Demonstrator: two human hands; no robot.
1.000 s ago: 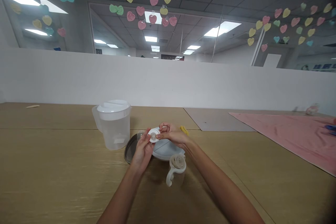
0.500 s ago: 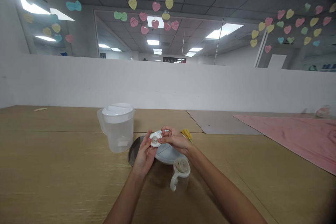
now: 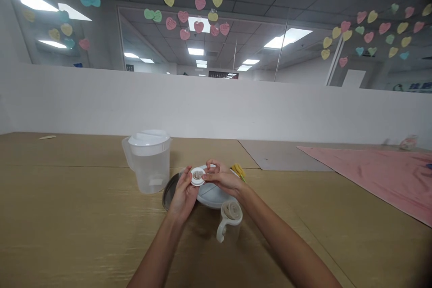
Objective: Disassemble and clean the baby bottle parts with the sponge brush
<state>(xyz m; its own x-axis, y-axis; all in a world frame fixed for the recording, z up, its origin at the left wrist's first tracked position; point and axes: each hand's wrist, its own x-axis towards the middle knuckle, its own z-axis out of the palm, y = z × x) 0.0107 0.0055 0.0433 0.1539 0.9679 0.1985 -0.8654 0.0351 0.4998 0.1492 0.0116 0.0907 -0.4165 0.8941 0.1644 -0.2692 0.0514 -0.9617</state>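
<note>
Between my two hands is a small round white plastic piece (image 3: 198, 177) with a ringed, hollow centre facing me. My left hand (image 3: 183, 193) grips its left edge between thumb and fingers. On the opposite rim, my right hand (image 3: 221, 179) pinches with thumb and forefinger, its other fingers curled above. Below them stands a small clear cup (image 3: 232, 229) with a white handle and a pale coiled piece at its top. Behind my hands lie a pale round dish (image 3: 214, 198) and a dark round tray (image 3: 168, 193), both partly hidden by my hands.
A clear lidded pitcher (image 3: 150, 166) stands on the wooden table (image 3: 81, 216) to the left. Something yellow (image 3: 239, 170) lies behind the dish. A pink cloth (image 3: 374, 173) covers the right side, beside a grey sheet (image 3: 280, 157). A white wall (image 3: 189, 103) rises behind.
The white piece has tilted slightly between my fingers, showing more of its centre. My view has shifted a little, so everything sits slightly higher and further left.
</note>
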